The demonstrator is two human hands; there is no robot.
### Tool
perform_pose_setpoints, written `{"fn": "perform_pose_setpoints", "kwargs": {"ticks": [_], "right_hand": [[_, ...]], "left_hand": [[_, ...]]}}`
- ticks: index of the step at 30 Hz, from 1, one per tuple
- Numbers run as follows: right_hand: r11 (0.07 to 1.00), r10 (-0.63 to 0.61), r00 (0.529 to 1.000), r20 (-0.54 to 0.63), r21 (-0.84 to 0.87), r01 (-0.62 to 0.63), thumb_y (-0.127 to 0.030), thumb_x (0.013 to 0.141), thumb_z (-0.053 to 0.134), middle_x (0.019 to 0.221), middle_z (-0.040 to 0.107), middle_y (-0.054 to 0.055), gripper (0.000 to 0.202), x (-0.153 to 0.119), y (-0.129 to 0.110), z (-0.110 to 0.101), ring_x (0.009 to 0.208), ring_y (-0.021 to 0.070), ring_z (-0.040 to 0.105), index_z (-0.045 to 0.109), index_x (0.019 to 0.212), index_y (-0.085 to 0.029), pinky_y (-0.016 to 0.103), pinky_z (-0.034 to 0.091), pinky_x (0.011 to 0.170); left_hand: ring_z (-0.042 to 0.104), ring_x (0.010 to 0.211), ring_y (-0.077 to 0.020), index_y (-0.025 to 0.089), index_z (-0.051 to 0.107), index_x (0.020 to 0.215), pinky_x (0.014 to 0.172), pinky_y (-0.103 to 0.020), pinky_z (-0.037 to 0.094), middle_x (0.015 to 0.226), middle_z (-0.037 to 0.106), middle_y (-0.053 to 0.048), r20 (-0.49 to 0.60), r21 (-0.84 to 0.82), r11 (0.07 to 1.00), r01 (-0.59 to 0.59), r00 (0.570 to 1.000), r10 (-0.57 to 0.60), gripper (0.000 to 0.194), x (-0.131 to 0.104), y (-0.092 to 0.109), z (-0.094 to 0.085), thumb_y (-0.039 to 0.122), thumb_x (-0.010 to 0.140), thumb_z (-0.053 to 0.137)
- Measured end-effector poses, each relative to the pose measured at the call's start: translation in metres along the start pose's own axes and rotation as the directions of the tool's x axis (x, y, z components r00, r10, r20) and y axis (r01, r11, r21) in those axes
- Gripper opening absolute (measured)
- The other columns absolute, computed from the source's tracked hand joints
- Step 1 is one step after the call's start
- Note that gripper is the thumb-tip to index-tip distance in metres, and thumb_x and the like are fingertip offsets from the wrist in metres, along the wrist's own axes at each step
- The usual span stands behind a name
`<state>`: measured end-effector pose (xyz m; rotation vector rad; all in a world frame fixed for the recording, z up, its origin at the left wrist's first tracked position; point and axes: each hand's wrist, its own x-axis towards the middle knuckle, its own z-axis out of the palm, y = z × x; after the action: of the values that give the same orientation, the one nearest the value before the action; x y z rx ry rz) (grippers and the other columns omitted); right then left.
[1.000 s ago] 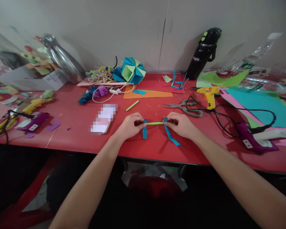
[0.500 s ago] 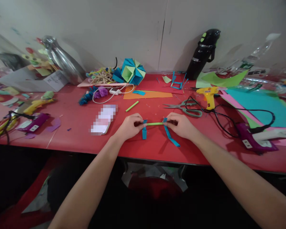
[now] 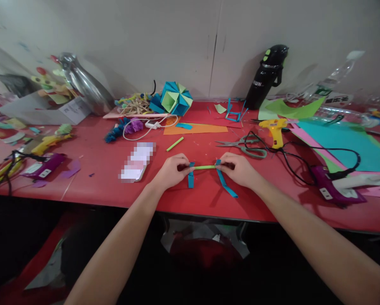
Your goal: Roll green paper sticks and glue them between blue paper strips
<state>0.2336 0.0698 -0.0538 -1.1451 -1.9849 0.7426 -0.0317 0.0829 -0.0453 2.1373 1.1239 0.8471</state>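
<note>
A thin green paper stick (image 3: 204,167) stretches level between my two hands, with blue paper strips at both ends. My left hand (image 3: 175,170) pinches its left end, where a short blue paper strip (image 3: 191,181) hangs down. At the other end my right hand (image 3: 237,167) pinches the joint with a longer, bent blue paper strip (image 3: 227,185). Fingers hide part of each joint. Beyond my hands, a second green paper stick (image 3: 175,144) lies on the red table (image 3: 180,203).
A phone (image 3: 138,162) lies left of my hands. Scissors (image 3: 243,146) and a yellow glue gun (image 3: 275,132) with its cord are at the right, near a purple power strip (image 3: 332,186). A folded-paper ball (image 3: 176,98) and a black bottle (image 3: 267,77) stand at the back.
The view has tilted slightly, so everything sits a little lower in the picture. Both hands keep their pinch on the green stick and blue strips.
</note>
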Motion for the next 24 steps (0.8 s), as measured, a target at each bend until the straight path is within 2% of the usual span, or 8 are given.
{"fn": "perform_pose_setpoints", "kwargs": {"ticks": [4, 11, 16, 24], "right_hand": [[1.0, 0.001, 1.0, 0.005, -0.01, -0.001, -0.045, 0.089, 0.06, 0.079, 0.056, 0.003, 0.029, -0.0004, 0.0001, 0.0001, 0.059, 0.0128, 0.047, 0.06, 0.075, -0.019, 0.029, 0.04, 0.054], [0.998, -0.006, 1.0, -0.013, -0.059, 0.005, -0.033, 0.089, 0.062, 0.077, 0.053, 0.001, 0.017, -0.0015, -0.0023, -0.0001, 0.059, 0.012, 0.049, 0.061, 0.079, -0.019, 0.027, 0.041, 0.055], [0.997, -0.017, 0.999, -0.035, -0.073, 0.014, -0.029, 0.089, 0.062, 0.078, 0.055, 0.001, 0.013, -0.0025, -0.0034, -0.0002, 0.061, 0.0123, 0.05, 0.063, 0.08, -0.019, 0.028, 0.041, 0.056], [0.997, -0.027, 0.999, -0.037, -0.073, 0.024, -0.03, 0.09, 0.06, 0.083, 0.058, 0.003, 0.012, -0.0033, -0.0017, -0.0023, 0.065, 0.0142, 0.054, 0.064, 0.086, -0.02, 0.029, 0.043, 0.059]], "left_hand": [[0.058, 0.072, -0.0147, 0.017, 0.066, 0.072, 0.068, -0.029, 0.046, 0.081, 0.06, -0.003, -0.002, 0.025, 1.0, 0.014, 1.0, -0.014, 0.018, -0.0005, 0.0, -0.0006, 0.03, 0.084, 0.068], [0.059, 0.074, -0.015, 0.016, 0.067, 0.077, 0.07, -0.028, 0.046, 0.084, 0.061, -0.003, -0.002, 0.062, 0.998, -0.009, 1.0, 0.009, 0.016, 0.0, 0.0019, -0.0037, 0.031, 0.085, 0.067], [0.06, 0.076, -0.0153, 0.017, 0.07, 0.082, 0.071, -0.028, 0.046, 0.087, 0.062, -0.004, -0.04, 0.049, 0.999, -0.008, 0.999, 0.01, 0.017, 0.0006, 0.0016, -0.0038, 0.033, 0.086, 0.066], [0.058, 0.07, -0.0136, 0.017, 0.066, 0.073, 0.067, -0.026, 0.044, 0.08, 0.06, -0.001, -0.033, 0.108, 0.993, 0.041, 0.999, -0.038, 0.02, 0.0, 0.0037, -0.0034, 0.034, 0.084, 0.068]]}}
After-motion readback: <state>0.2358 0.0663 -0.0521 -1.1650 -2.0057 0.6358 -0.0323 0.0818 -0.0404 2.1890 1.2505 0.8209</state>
